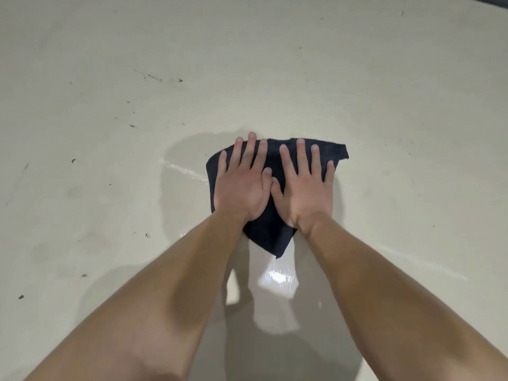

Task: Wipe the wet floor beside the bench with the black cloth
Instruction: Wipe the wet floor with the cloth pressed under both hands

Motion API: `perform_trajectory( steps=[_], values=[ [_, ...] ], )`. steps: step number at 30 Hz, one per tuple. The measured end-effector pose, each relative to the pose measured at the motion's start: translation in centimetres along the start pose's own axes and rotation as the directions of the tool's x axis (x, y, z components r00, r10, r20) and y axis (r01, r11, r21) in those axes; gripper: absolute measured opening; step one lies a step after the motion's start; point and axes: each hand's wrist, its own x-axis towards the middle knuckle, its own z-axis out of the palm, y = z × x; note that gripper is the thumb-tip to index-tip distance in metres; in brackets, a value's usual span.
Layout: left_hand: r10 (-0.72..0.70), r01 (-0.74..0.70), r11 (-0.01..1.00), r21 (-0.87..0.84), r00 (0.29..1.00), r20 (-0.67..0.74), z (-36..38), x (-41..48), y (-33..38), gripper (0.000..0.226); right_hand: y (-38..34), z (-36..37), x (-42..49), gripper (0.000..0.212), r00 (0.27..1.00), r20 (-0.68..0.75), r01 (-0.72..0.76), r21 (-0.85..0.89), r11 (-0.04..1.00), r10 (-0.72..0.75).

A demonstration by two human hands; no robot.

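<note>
A black cloth (270, 237) lies flat on the pale floor at the centre of the view. My left hand (243, 182) presses down on its left half with fingers spread. My right hand (303, 185) presses on its right half, also flat with fingers apart, thumbs nearly touching. Neither hand grips the cloth; both palms rest on top of it. A wet, glossy patch of floor (277, 277) shines just below the cloth, and a damp film (184, 171) spreads to its left. No bench is visible.
The cream floor (110, 105) carries small dark specks and scuffs on the left. A dark edge (492, 2) shows at the top right corner. My forearms cast shadows over the wet floor near the bottom.
</note>
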Motion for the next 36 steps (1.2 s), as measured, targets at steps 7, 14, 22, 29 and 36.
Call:
perform_trajectory(
  steps=[7,14,22,29,36],
  values=[
    [0.021,-0.022,1.0,-0.008,0.999,-0.029,-1.4,9.1,-0.7,0.059,-0.2,-1.4,8.9,0.069,0.999,-0.047,-0.012,-0.005,1.0,0.011],
    [0.041,-0.04,0.999,0.022,0.999,-0.016,-1.4,8.0,-1.0,0.059,-1.2,-1.1,8.3,0.067,0.998,-0.036,-0.06,0.022,0.998,0.06],
    [-0.021,0.021,1.0,0.003,0.999,0.048,0.6,-10.7,-2.9,0.063,-5.7,2.6,-9.6,0.066,0.995,0.095,0.006,0.064,0.998,-0.012],
    [-0.049,0.046,0.998,0.041,0.997,0.06,1.5,-12.5,-3.4,0.064,-4.9,2.7,-9.5,0.068,0.983,0.104,0.152,0.027,0.988,-0.154],
    [-0.042,0.043,0.999,-0.013,0.994,0.101,-0.3,-8.8,-3.5,0.064,-5.2,1.5,-5.8,0.066,0.975,0.114,0.196,-0.056,0.979,-0.189]
  ],
)
